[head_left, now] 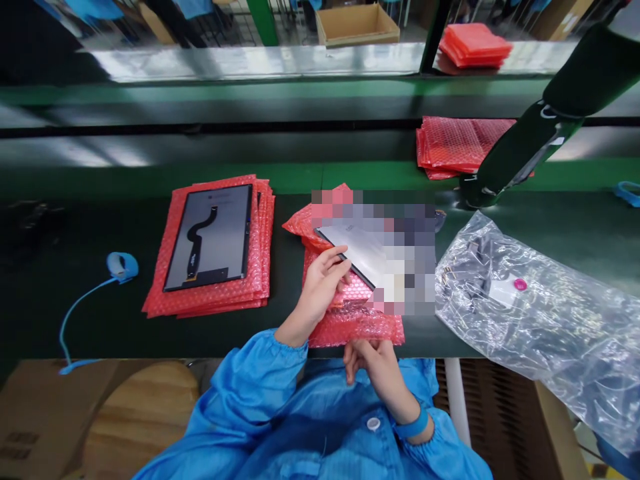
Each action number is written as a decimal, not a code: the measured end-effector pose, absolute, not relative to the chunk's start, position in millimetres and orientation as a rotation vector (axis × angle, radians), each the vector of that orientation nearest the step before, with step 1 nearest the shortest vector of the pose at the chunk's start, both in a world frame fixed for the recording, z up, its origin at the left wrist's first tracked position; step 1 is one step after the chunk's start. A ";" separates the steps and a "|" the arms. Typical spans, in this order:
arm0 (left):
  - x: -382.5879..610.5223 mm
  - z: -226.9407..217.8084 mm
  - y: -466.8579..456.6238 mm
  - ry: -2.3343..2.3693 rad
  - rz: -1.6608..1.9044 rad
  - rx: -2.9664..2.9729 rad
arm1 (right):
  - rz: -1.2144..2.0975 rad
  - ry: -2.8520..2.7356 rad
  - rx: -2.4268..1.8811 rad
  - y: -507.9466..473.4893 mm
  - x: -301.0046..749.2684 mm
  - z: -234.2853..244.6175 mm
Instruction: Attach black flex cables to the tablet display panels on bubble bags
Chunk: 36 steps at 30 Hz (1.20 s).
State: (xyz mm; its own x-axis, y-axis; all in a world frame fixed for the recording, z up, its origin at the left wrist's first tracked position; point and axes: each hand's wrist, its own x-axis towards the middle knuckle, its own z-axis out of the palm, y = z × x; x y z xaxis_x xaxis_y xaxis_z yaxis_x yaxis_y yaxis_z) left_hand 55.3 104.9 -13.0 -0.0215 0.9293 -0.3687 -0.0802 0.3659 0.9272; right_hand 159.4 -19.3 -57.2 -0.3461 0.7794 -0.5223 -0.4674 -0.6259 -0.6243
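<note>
Two sleeves, two hands, one held panel

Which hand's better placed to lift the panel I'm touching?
Probably your left hand: its fingers touch the edge of the panel. Your right hand is by the near edge of the bubble wrap.

- Bench is lying free just left of the red pouch.
- Farther left, a pouch stack is blocking.
- Right of it, a clear bag is obstructing.
</note>
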 end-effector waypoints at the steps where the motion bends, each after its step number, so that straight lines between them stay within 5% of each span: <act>1: 55.2 -15.3 105.1 1.343 0.997 0.870 | 2.027 -0.473 -1.065 -20.2 160.0 -59.3; 18: 57.8 -49.3 110.6 1.208 1.269 1.098 | 2.000 -0.645 -1.128 -50.3 207.8 -57.6; 36: 59.1 -15.8 105.1 0.987 1.101 1.094 | 1.389 -0.335 -1.230 -28.0 251.0 -99.3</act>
